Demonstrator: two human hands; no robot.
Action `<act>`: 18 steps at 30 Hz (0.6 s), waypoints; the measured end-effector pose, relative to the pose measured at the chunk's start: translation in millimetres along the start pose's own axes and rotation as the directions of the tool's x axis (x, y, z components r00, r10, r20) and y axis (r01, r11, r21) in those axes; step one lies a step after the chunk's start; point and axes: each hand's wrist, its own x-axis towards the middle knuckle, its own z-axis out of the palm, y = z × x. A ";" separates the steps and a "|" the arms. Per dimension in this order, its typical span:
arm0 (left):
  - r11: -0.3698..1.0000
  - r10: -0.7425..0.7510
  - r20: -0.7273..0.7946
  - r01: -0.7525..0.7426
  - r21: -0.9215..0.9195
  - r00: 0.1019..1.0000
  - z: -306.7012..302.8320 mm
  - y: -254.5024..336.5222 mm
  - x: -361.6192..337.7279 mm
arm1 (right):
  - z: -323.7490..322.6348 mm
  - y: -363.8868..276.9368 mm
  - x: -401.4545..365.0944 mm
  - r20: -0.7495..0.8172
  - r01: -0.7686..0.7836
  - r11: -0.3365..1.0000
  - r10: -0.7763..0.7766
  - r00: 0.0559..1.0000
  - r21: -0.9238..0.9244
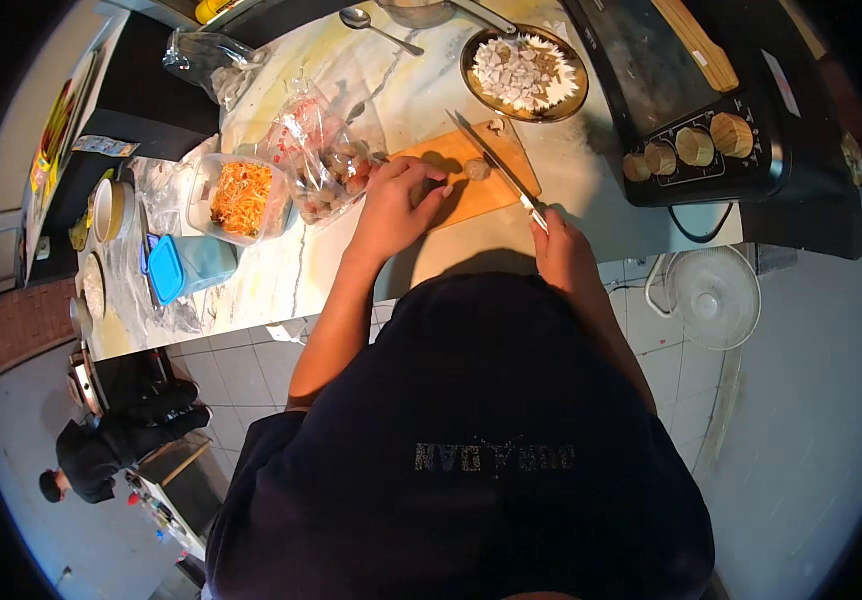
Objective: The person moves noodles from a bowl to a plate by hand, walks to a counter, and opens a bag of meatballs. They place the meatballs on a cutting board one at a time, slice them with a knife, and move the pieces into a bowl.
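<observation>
On the wooden cutting board (463, 208) sits a small round brownish piece (477, 169), perhaps a meatball. My left hand (401, 205) is just left of it, thumb and fingers apart, with nothing visible between them. The handle of a knife (499, 162) is gripped in my right hand (565, 252). Its long blade points up and left across the board, passing close to the right side of the round piece. A small dark-and-pale scrap (497, 126) lies near the board's far edge. Beside my left hand stands a clear plastic bag (323, 150) with similar round pieces inside.
A plate (469, 88) of chopped pale pieces is beyond the board, with a spoon (381, 30) farther left. Leftward are a tub of shredded orange food (241, 200) and a blue-lidded container (191, 268). A black appliance with wooden knobs (693, 146) stands right. Another person (101, 455) is lower left.
</observation>
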 end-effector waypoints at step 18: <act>0.915 0.047 -0.120 0.006 0.405 0.992 54.5 2.4 23.6 | -13.8 -6.1 4.7 0.136 -0.041 0.997 0.050 0.989 -0.068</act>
